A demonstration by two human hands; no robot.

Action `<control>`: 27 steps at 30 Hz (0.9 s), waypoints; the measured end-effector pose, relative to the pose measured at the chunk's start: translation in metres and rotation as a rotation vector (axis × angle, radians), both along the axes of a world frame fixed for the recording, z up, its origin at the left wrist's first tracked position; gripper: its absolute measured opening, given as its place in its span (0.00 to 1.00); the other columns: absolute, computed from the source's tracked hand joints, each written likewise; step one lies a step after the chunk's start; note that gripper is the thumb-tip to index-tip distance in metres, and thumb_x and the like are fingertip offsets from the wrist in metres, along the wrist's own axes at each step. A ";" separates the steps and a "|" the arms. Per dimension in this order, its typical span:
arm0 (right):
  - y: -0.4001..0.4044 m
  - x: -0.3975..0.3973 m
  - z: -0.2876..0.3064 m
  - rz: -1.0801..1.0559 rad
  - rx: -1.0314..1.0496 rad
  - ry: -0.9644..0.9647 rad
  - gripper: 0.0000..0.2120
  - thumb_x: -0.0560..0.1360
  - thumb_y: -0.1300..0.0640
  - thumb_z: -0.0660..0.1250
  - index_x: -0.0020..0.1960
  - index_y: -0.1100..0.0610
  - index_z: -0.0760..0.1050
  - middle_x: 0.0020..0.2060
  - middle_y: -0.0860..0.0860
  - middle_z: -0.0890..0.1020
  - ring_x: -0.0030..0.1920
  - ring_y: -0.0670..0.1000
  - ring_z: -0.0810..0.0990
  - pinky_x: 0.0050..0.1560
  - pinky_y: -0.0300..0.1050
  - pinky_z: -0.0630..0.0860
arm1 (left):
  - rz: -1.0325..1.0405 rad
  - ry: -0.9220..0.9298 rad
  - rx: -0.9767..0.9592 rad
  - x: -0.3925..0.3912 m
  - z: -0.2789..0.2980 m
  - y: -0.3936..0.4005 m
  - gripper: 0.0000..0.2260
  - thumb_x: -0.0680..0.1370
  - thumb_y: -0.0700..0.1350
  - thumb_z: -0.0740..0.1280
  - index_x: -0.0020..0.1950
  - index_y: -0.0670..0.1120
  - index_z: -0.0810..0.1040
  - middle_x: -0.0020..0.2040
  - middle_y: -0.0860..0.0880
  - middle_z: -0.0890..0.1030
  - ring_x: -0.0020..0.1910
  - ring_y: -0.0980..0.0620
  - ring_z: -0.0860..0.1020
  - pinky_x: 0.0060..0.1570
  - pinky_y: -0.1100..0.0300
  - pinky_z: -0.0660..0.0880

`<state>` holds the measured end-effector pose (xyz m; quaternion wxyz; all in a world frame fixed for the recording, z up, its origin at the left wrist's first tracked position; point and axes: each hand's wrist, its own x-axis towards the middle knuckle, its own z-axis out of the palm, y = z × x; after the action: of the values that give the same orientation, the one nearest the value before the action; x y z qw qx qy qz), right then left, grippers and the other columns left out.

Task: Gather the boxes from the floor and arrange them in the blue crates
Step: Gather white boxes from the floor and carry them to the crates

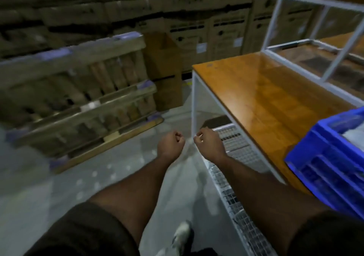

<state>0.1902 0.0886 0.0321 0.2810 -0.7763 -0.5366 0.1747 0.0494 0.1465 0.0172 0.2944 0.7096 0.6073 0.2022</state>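
Observation:
Both my arms reach forward over the grey floor. My left hand [171,144] is curled into a fist and holds nothing. My right hand [209,142] is also curled with nothing in it, close to the white corner leg of the table. A blue crate [323,157] stands on the wooden table [262,98] at the right edge, with something pale inside it. None of the small boxes on the floor are in view. The picture is blurred by motion.
Wooden pallets [82,102] lean at the left. A brown carton [165,72] stands behind them, before a wall of stacked cartons [197,29]. A white metal rack [319,39] sits on the table. A wire mesh shelf [236,147] lies under the tabletop. My shoe [182,234] shows below.

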 end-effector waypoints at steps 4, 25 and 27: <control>-0.001 -0.054 -0.010 0.168 -0.049 0.041 0.11 0.76 0.48 0.64 0.47 0.55 0.80 0.44 0.53 0.83 0.48 0.56 0.80 0.48 0.49 0.77 | 0.153 0.039 0.005 -0.062 -0.005 -0.029 0.06 0.77 0.50 0.65 0.48 0.50 0.80 0.42 0.50 0.83 0.44 0.47 0.81 0.44 0.54 0.78; -0.089 -0.449 -0.048 0.890 -0.087 -0.070 0.10 0.77 0.46 0.63 0.50 0.51 0.78 0.48 0.50 0.81 0.47 0.51 0.79 0.48 0.51 0.79 | 0.864 -0.046 -0.029 -0.443 -0.033 -0.223 0.04 0.77 0.48 0.67 0.49 0.51 0.81 0.46 0.51 0.85 0.47 0.49 0.82 0.48 0.56 0.78; -0.105 -0.497 -0.049 0.949 -0.092 -0.068 0.10 0.77 0.46 0.63 0.50 0.51 0.78 0.48 0.50 0.80 0.48 0.51 0.79 0.49 0.51 0.79 | 0.926 -0.051 -0.034 -0.486 -0.036 -0.245 0.04 0.77 0.48 0.67 0.49 0.51 0.81 0.46 0.51 0.85 0.47 0.49 0.82 0.48 0.57 0.78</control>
<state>-0.3068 -0.0161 -0.0170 0.1176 -0.4624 -0.8325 0.2817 -0.4368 -0.0990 -0.0187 0.1995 0.3538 0.8561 0.3196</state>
